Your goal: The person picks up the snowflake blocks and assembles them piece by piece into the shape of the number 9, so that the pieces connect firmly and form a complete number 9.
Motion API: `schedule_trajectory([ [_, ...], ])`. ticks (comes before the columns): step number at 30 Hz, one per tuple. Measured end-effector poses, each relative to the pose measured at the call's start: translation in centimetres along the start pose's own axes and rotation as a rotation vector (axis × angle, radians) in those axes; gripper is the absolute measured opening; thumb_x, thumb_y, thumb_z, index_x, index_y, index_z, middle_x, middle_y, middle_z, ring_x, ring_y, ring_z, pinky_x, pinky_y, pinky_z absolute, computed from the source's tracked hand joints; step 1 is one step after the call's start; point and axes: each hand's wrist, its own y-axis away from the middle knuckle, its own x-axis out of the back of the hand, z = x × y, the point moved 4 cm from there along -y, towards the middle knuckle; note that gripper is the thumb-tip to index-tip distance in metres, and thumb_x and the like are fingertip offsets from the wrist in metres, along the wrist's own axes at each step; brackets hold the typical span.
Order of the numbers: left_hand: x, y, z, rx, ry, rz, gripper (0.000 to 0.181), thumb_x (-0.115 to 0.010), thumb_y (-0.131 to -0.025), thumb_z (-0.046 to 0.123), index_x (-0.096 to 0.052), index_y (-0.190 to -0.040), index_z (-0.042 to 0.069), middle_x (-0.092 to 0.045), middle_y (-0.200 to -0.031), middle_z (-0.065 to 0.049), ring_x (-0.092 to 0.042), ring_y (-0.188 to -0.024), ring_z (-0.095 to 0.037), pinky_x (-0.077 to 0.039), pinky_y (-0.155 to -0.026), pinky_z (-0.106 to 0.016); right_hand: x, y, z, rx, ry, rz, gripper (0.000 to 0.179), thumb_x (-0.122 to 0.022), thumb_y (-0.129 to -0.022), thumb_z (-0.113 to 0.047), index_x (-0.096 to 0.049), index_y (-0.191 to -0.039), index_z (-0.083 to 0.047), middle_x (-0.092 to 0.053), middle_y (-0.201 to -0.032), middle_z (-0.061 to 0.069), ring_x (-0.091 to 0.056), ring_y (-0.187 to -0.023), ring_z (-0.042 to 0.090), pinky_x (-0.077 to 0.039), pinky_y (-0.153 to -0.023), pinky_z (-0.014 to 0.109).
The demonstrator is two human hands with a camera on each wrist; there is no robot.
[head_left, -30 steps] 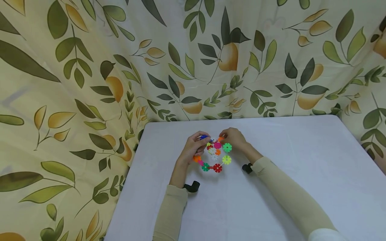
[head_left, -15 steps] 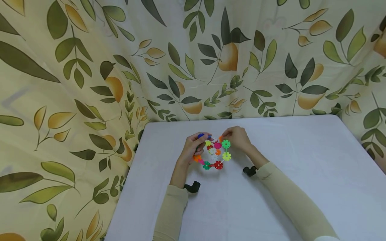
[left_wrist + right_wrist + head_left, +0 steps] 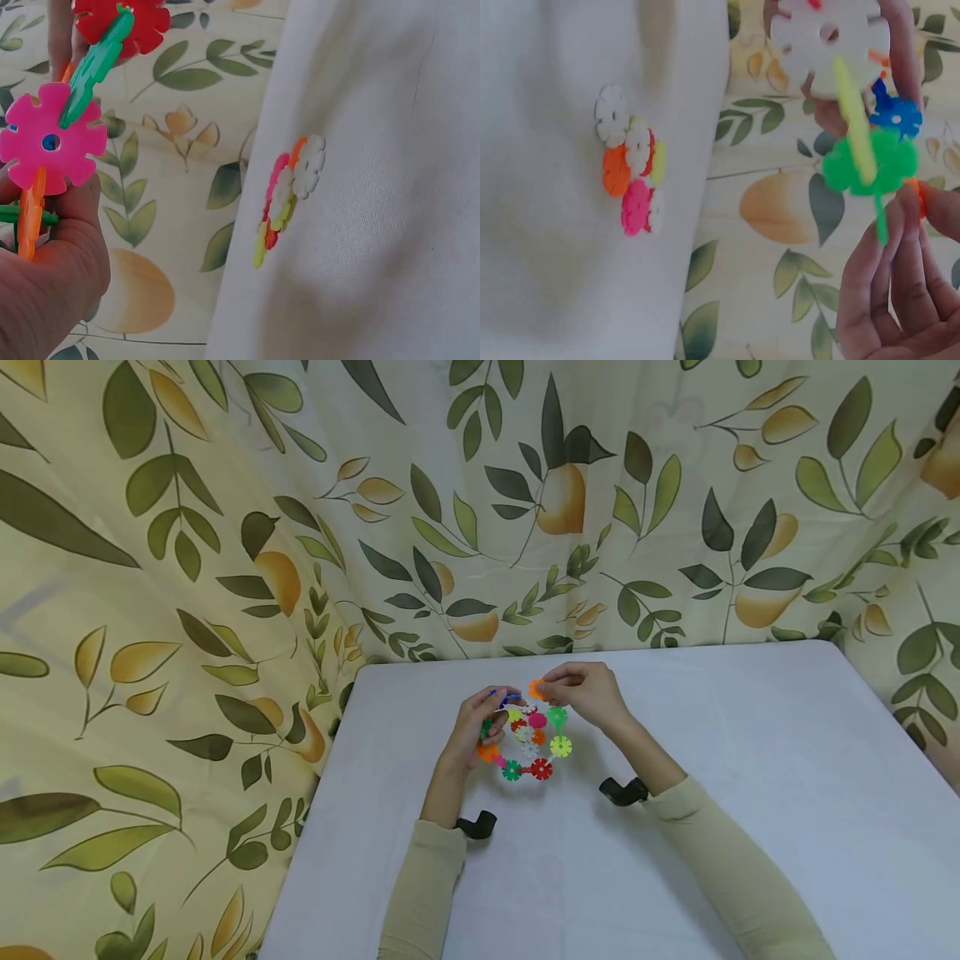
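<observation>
My left hand [image 3: 472, 722] grips a curved chain of notched plastic snowflake discs above the table. Along the chain come a blue disc [image 3: 898, 118], an orange disc [image 3: 31, 214], a pink disc [image 3: 52, 139], a green disc [image 3: 97, 64], a red disc [image 3: 541, 768], a yellow disc [image 3: 560, 746] and a bright green disc [image 3: 557, 717]. My right hand [image 3: 588, 693] pinches another orange disc [image 3: 536, 689] between thumb and fingertips, close to the blue disc and the bright green end. In the right wrist view the fingers partly cover this orange disc.
Loose snowflake discs [image 3: 636, 202], pink, white, orange, red and yellow, lie clustered on the white table [image 3: 712, 735], below the chain. A leaf-patterned curtain [image 3: 420, 527] hangs behind and left of the table. Black wrist mounts [image 3: 624, 792] stick out at both wrists.
My right hand has lifted slightly away and come left, bringing its orange disc up into clearer view near the blue disc. The held chain has shifted a little; the left hand stays nearly in place.
</observation>
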Motion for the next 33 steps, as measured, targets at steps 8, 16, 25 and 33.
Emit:
schedule_trajectory([
  [8,-0.18,0.16,0.25,-0.007,0.021,-0.015,0.035,-0.054,-0.109,0.035,-0.066,-0.124,0.005,-0.068,-0.113,-0.011,-0.034,-0.050,-0.006,-0.031,-0.041,-0.014,-0.94,0.62,-0.67,0.004,0.028,-0.012,0.021,-0.078,-0.095,-0.024,-0.079,-0.106,-0.006,-0.079,-0.092,0.006,-0.075,-0.087,0.020,-0.060,-0.077,0.030],
  [16,-0.39,0.07,0.40,-0.015,0.041,-0.025,0.036,-0.056,-0.108,0.036,-0.067,-0.123,0.005,-0.067,-0.113,-0.012,-0.034,-0.051,-0.006,-0.032,-0.042,-0.014,-1.05,0.90,-0.79,0.009,-0.023,0.008,0.023,-0.078,-0.095,-0.024,-0.078,-0.106,-0.004,-0.079,-0.092,0.008,-0.077,-0.087,0.021,-0.060,-0.080,0.028],
  [25,-0.71,0.05,0.54,-0.033,0.037,-0.004,0.028,-0.062,-0.106,0.031,-0.070,-0.117,0.007,-0.068,-0.108,-0.011,-0.034,-0.052,-0.007,-0.032,-0.042,-0.013,-1.09,0.81,-0.79,0.052,-0.033,0.001,0.021,-0.078,-0.095,-0.018,-0.077,-0.105,0.001,-0.079,-0.091,0.010,-0.076,-0.082,0.016,-0.059,-0.080,0.023],
  [33,-0.76,0.19,0.44,-0.025,0.030,-0.035,0.029,-0.058,-0.108,0.031,-0.070,-0.118,0.007,-0.068,-0.106,-0.012,-0.034,-0.052,-0.007,-0.032,-0.042,-0.013,-1.12,0.97,-1.04,0.074,-0.038,0.001,0.020,-0.078,-0.096,-0.018,-0.078,-0.106,-0.001,-0.079,-0.094,0.011,-0.077,-0.088,0.027,-0.062,-0.084,0.035],
])
